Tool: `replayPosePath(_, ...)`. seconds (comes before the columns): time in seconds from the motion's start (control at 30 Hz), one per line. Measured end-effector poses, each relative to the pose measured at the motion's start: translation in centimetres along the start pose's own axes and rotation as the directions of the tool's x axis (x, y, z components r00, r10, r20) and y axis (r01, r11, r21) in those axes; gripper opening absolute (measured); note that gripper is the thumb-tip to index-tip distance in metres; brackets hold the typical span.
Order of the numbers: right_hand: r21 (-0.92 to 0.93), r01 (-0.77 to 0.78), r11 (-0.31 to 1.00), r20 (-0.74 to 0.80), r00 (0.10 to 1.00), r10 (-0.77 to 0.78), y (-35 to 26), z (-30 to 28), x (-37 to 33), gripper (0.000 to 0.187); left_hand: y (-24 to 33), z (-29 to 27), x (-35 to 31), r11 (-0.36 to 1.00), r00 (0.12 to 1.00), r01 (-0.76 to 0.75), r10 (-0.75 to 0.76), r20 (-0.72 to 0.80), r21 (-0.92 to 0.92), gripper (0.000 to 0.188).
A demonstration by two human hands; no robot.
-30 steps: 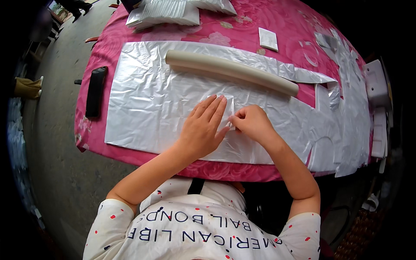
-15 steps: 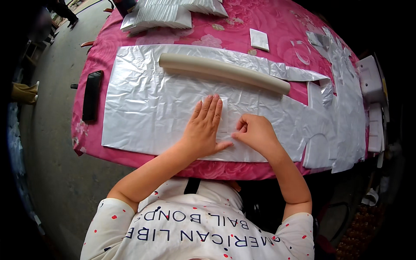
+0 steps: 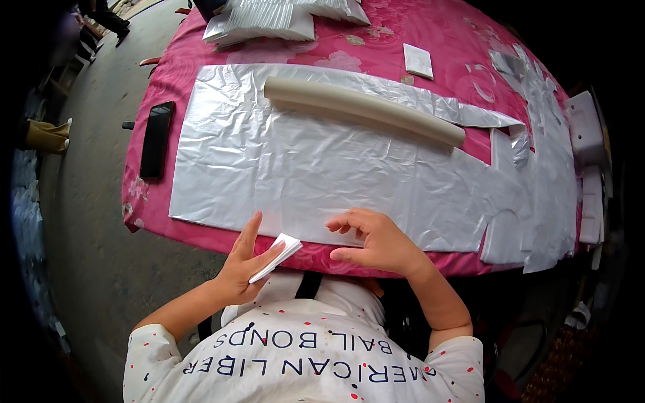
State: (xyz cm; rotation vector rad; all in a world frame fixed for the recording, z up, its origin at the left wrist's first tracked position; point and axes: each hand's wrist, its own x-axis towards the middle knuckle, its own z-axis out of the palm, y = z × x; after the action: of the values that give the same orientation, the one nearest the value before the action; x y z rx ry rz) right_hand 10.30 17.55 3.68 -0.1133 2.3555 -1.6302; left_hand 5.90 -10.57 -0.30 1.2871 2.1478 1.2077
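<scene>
A small folded white plastic packet [image 3: 278, 256] is gripped in my left hand [image 3: 235, 277], near the table's front edge and close to my body. Its folded layers show along the side, and my forefinger points up, apart from it. My right hand [image 3: 384, 243] hovers over the front edge of the silvery-white plastic sheet [image 3: 302, 181], empty, with fingers slightly bent and thumb apart. The sheet is spread wide over the table, wrinkled in places. Across its far part lies a long beige tube [image 3: 363, 109].
A pink flowered tablecloth [image 3: 376, 47] covers the table. A black phone [image 3: 157, 141] lies at the left, stacked folded white packets [image 3: 269, 23] at the back, and one single packet [image 3: 418, 61] farther right. Cut plastic pieces [image 3: 547, 174] hang near white boxes [image 3: 588, 127]. People stand far left.
My left hand has come off the sheet, back toward my body, and now holds the folded packet. My right hand has opened from a curled pose and come a little nearer.
</scene>
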Motion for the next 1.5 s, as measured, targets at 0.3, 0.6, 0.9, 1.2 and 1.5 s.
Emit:
replayPosePath(0.3, 0.284, 0.105, 0.953, -0.028, 0.994, -0.101, 0.8, -0.2, 1.5, 0.009, 2.1, 2.0, 4.2, 0.691, 0.985, 0.046, -0.151, -0.082, -0.722, 0.061)
replayPosePath(0.6, -0.799, -0.197, 0.568, -0.601, 0.258, -0.757, 4.8, -21.4, 9.6, 0.015, 2.5, 1.1, 5.8, 0.956, 0.965, 0.014, -0.091, -0.248, -0.295, 0.047)
replayPosePath(0.9, -0.827, -0.238, 0.509, -0.506, 0.709, -0.491, 11.2, -24.7, 13.5, 0.025, 3.0, 0.4, 7.2, 0.999, 0.979, -0.025, 0.014, -0.203, -0.048, 0.047)
replayPosePath(1.2, -0.679, -0.08, 0.73, -0.349, 0.91, -0.224, 6.6, -17.4, 3.5, 0.048, 2.3, 1.1, 8.7, 0.998, 0.995, -0.047, 0.045, -0.089, -0.029, 0.05)
replayPosePath(1.5, -0.497, -0.059, 0.866, -0.253, 0.964, -0.08, 4.8, -7.3, -6.6, 0.05, 3.1, 4.9, 16.4, 0.956, 0.996, -0.093, 0.094, 0.009, 0.279, 0.079)
